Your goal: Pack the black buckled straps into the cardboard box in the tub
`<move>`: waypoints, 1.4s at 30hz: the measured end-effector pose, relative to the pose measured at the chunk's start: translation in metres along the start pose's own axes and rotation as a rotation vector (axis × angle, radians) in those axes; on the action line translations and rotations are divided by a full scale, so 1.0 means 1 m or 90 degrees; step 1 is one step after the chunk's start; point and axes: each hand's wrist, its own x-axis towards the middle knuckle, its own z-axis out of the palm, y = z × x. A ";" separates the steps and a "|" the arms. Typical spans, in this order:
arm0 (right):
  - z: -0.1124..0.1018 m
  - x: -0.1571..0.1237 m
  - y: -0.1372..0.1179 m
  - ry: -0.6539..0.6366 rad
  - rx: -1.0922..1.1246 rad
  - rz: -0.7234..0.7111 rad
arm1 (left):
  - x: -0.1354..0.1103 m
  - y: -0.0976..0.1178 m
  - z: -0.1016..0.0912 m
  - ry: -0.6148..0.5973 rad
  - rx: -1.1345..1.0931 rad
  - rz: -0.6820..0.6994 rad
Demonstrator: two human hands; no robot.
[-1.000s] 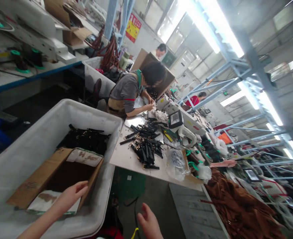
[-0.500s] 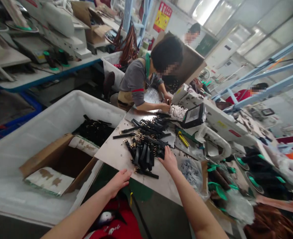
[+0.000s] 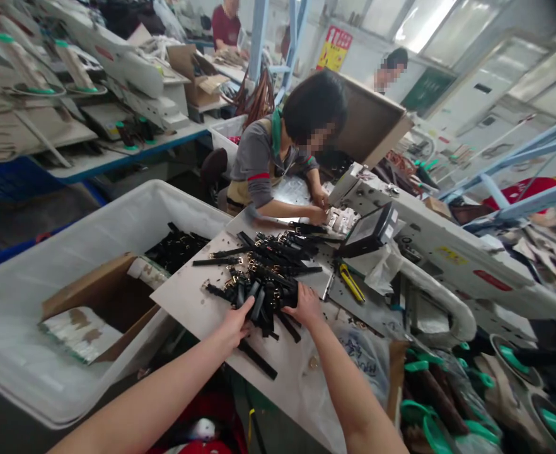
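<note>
A pile of black straps with metal buckles (image 3: 263, 287) lies on a pale work table (image 3: 190, 299). My left hand (image 3: 237, 323) reaches into the near side of the pile, fingers curled round a few straps. My right hand (image 3: 305, 307) rests on the pile's right edge, fingers closing over more straps. One loose strap (image 3: 258, 359) lies nearer the table's front edge. A second heap of the same straps (image 3: 282, 246) sits further back.
A large white tub (image 3: 46, 265) at left holds an open cardboard box (image 3: 103, 296) and more black straps. A co-worker in a grey top (image 3: 259, 161) works at the far end beside a white sewing machine (image 3: 448, 258). Yellow pliers (image 3: 351, 282) lie to the right.
Both hands moved from the table's front edge into the strap pile and closed on straps. The camera swung left and down from one second ago, when my left hand was over the cardboard box.
</note>
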 end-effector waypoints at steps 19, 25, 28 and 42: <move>-0.014 -0.001 -0.055 -0.182 0.522 0.197 | 0.017 -0.004 0.058 0.008 -0.150 -0.044; -0.021 -0.026 -0.074 -0.189 0.642 0.234 | -0.002 -0.010 0.059 -0.007 -0.149 0.018; -0.028 -0.042 -0.082 -0.171 0.682 0.253 | -0.020 -0.008 0.057 -0.022 -0.142 0.028; -0.062 -0.070 -0.225 -0.115 0.691 0.242 | -0.140 0.049 -0.064 -0.070 -0.212 0.261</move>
